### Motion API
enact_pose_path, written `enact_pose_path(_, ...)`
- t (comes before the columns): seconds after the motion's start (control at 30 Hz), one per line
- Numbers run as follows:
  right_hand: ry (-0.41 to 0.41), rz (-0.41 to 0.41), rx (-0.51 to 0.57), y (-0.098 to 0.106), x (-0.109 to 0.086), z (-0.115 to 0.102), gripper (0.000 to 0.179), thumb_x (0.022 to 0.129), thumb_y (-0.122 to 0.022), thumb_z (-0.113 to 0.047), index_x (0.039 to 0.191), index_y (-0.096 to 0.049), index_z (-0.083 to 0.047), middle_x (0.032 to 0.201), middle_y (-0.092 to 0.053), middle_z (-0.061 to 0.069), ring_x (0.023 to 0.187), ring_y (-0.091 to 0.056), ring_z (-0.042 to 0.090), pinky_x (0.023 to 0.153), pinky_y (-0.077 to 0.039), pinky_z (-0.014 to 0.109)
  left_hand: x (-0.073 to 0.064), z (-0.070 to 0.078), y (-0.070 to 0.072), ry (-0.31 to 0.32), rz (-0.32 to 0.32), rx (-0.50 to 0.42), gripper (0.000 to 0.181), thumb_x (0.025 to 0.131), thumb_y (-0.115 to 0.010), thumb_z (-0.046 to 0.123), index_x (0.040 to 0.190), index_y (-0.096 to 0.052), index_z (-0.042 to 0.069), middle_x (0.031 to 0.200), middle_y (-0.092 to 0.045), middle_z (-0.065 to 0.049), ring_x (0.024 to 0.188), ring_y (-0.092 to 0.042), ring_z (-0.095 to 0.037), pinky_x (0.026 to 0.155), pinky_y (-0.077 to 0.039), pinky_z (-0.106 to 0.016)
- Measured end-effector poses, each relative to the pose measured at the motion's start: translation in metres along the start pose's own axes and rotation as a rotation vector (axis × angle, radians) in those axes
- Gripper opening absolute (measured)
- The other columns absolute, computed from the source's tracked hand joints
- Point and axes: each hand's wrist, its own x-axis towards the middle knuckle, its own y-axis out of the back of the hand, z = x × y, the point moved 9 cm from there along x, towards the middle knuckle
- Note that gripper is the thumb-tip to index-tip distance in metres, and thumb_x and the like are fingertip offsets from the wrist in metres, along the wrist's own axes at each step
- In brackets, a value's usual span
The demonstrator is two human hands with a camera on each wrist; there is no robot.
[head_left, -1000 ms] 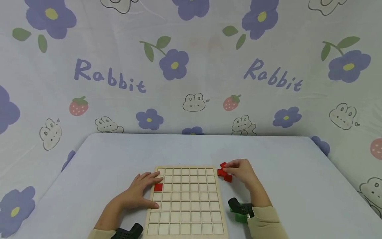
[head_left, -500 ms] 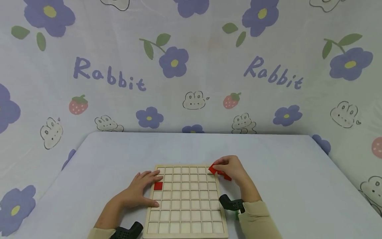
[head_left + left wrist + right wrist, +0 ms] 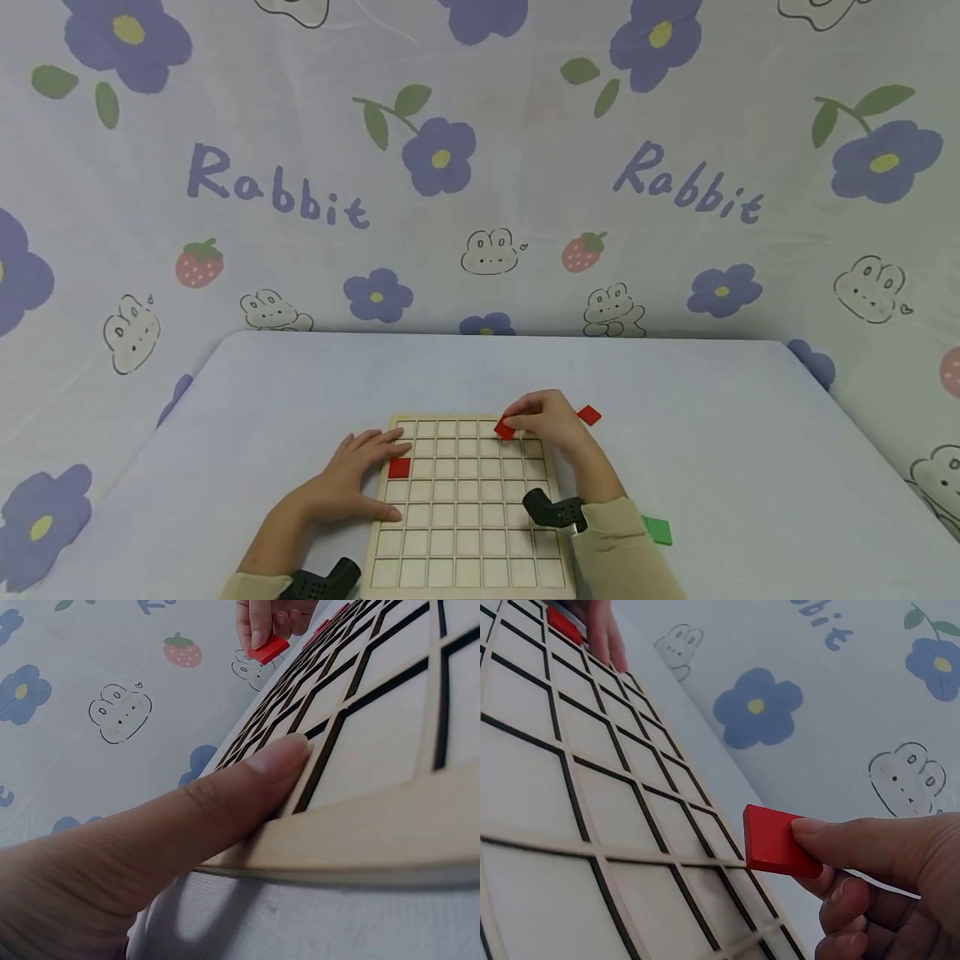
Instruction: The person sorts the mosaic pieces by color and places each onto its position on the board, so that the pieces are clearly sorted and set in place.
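**Right hand holds a red tile above the board as the left hand steadies the rim**

Take the gridded wooden board point(image 3: 456, 593) as a clock face, with 12 o'clock at its far edge. The right hand point(image 3: 553, 418) is at about 1 o'clock, pinching a held red tile point(image 3: 776, 841) between thumb and fingers. The tile is tilted, one corner pointing down over the far row of cells; the left wrist view shows it raised clear of the board.

The left hand point(image 3: 347, 485) lies across the board's rim at 9 o'clock. It grasps nothing: its fingers are spread and relaxed, fingertips and thumb resting on the wood. Just beside its fingertips, between 9 and 10 o'clock, a placed red tile point(image 3: 399, 468) sits flat in the leftmost column, third cell from the far edge.

Off the board at 2 o'clock, a loose red tile point(image 3: 590, 415) lies on the white table point(image 3: 757, 467), just beyond the right hand. A little past 3 o'clock, well apart from the board, a green piece point(image 3: 658, 531) is partly hidden by the right sleeve point(image 3: 633, 554).

Each wrist wears a black device, and beyond the table, at 12 o'clock, hangs a cloth point(image 3: 525, 192) printed with purple flowers, rabbits and strawberries.
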Motion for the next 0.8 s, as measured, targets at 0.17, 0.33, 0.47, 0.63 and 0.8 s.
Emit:
enact_pose_path(0.17,0.024,-0.027,-0.004,-0.016,0.001,-0.006,0.010,0.083,-0.068,-0.009,0.090,-0.071,-0.002,0.084,-0.067,0.007,0.071,-0.055,0.014,0.062,-0.048,0.024,-0.001,-0.001,-0.001,-0.002,-0.005,0.004,0.087,0.065,-0.080,0.047,0.137,-0.046,0.014,0.151,-0.032,-0.011,0.138,-0.020,-0.041,0.109,-0.002,-0.066)
enact_pose_path(0.33,0.064,-0.054,-0.029,-0.031,0.002,-0.014,0.010,0.083,-0.068,-0.009,0.089,-0.071,-0.001,0.084,-0.066,0.008,0.072,-0.056,0.014,0.063,-0.049,0.024,-0.001,0.000,0.000,-0.007,-0.004,-0.007,0.086,0.064,-0.081,0.046,0.137,-0.047,0.013,0.151,-0.032,-0.012,0.138,-0.020,-0.041,0.109,-0.001,-0.066)
enact_pose_path(0.47,0.071,-0.088,-0.024,-0.046,0.002,-0.018,0.010,0.083,-0.068,-0.009,0.088,-0.071,-0.001,0.081,-0.065,0.007,0.068,-0.052,0.013,0.058,-0.045,0.023,-0.001,-0.001,-0.001,0.002,-0.011,0.000,0.087,0.065,-0.080,0.047,0.137,-0.046,0.014,0.151,-0.031,-0.011,0.138,-0.019,-0.041,0.109,-0.001,-0.066)
enact_pose_path(0.63,0.106,-0.133,-0.050,-0.065,0.002,-0.026,0.010,0.083,-0.068,-0.009,0.088,-0.071,-0.001,0.079,-0.066,0.007,0.063,-0.050,0.013,0.054,-0.043,0.021,-0.001,-0.002,-0.001,0.008,-0.015,0.008,0.086,0.065,-0.079,0.049,0.137,-0.046,0.015,0.151,-0.031,-0.010,0.139,-0.019,-0.041,0.109,-0.002,-0.066)
enact_pose_path(0.8,0.133,-0.176,-0.069,-0.081,0.001,-0.032,0.010,0.083,-0.068,-0.011,0.088,-0.072,-0.002,0.080,-0.066,0.006,0.063,-0.052,0.011,0.056,-0.045,0.021,-0.002,-0.001,0.000,0.007,-0.018,0.011,0.086,0.066,-0.079,0.048,0.138,-0.046,0.014,0.151,-0.031,-0.010,0.139,-0.019,-0.041,0.109,-0.002,-0.066)
